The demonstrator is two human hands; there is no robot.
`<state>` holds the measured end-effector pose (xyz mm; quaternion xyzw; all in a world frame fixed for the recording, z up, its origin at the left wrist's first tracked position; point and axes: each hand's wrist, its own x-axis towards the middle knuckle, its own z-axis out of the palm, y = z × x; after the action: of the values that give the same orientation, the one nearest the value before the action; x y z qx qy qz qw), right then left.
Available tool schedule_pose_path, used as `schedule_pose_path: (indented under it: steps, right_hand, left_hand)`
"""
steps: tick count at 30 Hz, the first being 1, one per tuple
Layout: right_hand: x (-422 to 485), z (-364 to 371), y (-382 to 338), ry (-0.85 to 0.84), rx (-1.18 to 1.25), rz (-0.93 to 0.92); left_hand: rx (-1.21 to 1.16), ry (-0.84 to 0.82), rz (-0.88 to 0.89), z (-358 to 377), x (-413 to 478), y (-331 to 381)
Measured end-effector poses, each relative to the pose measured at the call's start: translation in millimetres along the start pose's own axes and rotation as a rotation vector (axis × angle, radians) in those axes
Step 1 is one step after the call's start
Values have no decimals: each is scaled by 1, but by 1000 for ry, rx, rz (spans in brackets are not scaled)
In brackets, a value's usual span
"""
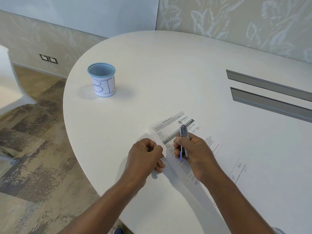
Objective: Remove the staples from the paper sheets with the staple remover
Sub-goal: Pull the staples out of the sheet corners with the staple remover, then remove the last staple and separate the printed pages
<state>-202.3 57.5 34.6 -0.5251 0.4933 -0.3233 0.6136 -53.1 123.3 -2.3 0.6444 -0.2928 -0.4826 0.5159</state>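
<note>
Near the tabletop's (168,68) front edge, the left hand (145,156) is pinching the paper sheets (170,130) while the right hand (194,152) is gripping the staple remover (183,137); careless levering could tear the sheets.

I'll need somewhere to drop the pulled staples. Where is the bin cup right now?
The bin cup stands upright on the table's far left part, near its curved edge, well beyond the left hand and apart from the papers.
</note>
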Motion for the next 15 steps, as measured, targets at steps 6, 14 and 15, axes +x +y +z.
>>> schedule_pose_path:
  steps: [6, 14, 15]
  right_hand:
    - [7, 9, -4, -52, -3, 27]
    - [19, 30, -17, -142, 7, 38]
    - [23, 33, -23, -159, 8, 32]
  left_hand:
    - [34, 63, -7, -15, 9, 10]
    - [241, 143, 105, -37, 45, 23]
    - [256, 166, 114, -42, 50, 25]
